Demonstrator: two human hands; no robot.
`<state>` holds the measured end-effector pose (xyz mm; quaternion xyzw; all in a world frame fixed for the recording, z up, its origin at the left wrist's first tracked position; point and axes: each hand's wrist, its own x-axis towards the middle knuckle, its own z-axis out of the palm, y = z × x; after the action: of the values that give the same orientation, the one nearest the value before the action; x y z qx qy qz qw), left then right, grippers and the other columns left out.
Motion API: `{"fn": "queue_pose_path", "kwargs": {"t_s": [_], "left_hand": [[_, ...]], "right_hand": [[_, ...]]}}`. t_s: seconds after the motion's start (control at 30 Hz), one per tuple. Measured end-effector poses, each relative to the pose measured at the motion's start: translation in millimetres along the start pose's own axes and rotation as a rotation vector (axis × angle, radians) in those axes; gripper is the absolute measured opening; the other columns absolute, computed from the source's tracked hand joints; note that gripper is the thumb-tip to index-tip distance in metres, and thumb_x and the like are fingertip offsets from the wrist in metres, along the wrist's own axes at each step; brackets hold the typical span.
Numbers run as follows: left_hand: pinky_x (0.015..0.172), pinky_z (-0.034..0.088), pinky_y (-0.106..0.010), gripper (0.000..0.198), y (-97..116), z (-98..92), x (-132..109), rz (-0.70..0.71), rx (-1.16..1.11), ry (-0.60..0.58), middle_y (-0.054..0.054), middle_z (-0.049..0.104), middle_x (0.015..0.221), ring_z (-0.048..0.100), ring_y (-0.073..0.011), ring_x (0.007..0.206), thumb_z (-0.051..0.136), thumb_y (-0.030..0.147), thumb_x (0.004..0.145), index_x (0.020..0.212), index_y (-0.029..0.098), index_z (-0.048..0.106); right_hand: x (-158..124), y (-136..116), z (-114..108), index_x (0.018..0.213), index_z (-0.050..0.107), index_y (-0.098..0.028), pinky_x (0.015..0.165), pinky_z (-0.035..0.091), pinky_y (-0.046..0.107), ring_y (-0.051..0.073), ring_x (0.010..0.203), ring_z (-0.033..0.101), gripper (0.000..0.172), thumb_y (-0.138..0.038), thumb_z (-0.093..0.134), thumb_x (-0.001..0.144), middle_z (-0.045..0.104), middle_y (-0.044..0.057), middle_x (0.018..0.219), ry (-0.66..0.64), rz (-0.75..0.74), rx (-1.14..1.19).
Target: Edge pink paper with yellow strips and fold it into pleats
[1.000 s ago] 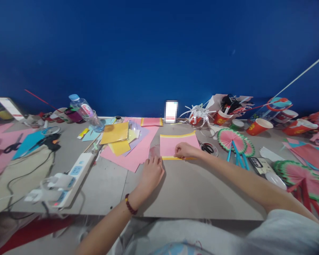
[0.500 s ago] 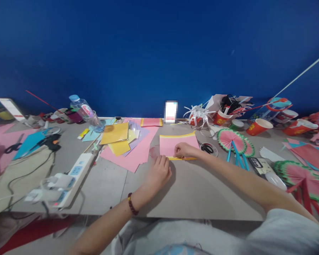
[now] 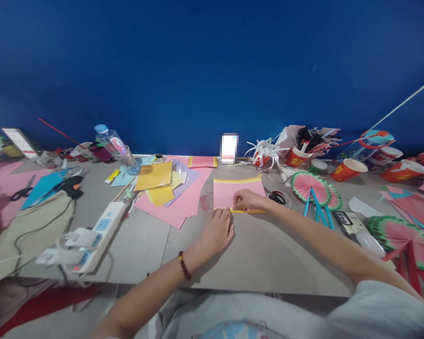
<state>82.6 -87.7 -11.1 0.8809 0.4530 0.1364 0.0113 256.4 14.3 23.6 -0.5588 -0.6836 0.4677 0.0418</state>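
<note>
A pink paper sheet with yellow edges (image 3: 229, 192) lies flat on the grey table (image 3: 254, 254) in front of me. My right hand (image 3: 245, 199) rests on its near edge, fingers curled and pinching the yellow strip. My left hand (image 3: 217, 230) lies just below the sheet's near left corner, fingertips touching the edge, fingers together and bent. A bead bracelet sits on my left wrist.
A stack of yellow and pink papers (image 3: 166, 188) lies to the left, with a power strip (image 3: 92, 233), a water bottle (image 3: 116, 148) and a glue gun (image 3: 69, 186). Scissors (image 3: 277, 197), paper fans (image 3: 313, 188), red cups (image 3: 351, 169) and a phone (image 3: 346, 220) are to the right.
My left hand has slid right along the table to the sheet's near edge. My right hand has stayed on the yellow strip.
</note>
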Motion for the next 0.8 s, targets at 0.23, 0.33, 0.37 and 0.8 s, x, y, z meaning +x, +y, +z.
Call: {"fn": "queue_pose_path", "kwargs": {"t_s": [0.23,0.33,0.37,0.8], "left_hand": [[0.095,0.040,-0.043,0.041,1,0.9,0,-0.003,-0.002,0.037,-0.016,0.055,0.115,0.048,-0.0275,0.106,0.045,0.026,0.086,0.123,0.007,0.046],[0.090,0.043,-0.042,0.035,2,0.8,0,-0.032,-0.019,0.033,-0.015,0.055,0.113,0.049,-0.0276,0.105,0.045,0.024,0.085,0.117,0.010,0.048],[0.089,0.044,-0.042,0.034,2,0.8,0,-0.036,-0.023,0.036,-0.015,0.054,0.113,0.049,-0.0278,0.106,0.046,0.024,0.085,0.116,0.010,0.048],[0.088,0.041,-0.040,0.053,-1,-0.6,-1,-0.014,-0.019,0.014,-0.014,0.054,0.111,0.046,-0.0270,0.103,0.048,0.031,0.086,0.133,0.008,0.039]], "right_hand": [[-10,16,-20,0.066,0.061,-0.015,0.050,0.045,0.019,0.010,0.053,0.057,0.011,-0.018,0.071,0.060,0.061,-0.003,0.056,-0.129,0.023,0.073],[-13,21,-22,0.066,0.062,-0.015,0.050,0.045,0.019,0.010,0.053,0.057,0.014,-0.021,0.072,0.060,0.061,-0.003,0.056,-0.132,0.033,0.112],[-14,22,-22,0.066,0.061,-0.015,0.050,0.045,0.019,0.009,0.053,0.057,0.015,-0.022,0.073,0.059,0.061,-0.003,0.055,-0.122,0.039,0.123],[-9,24,-18,0.059,0.054,-0.016,0.048,0.045,0.019,0.009,0.048,0.057,0.024,-0.022,0.077,0.057,0.059,-0.004,0.048,-0.080,0.074,0.121]]}}
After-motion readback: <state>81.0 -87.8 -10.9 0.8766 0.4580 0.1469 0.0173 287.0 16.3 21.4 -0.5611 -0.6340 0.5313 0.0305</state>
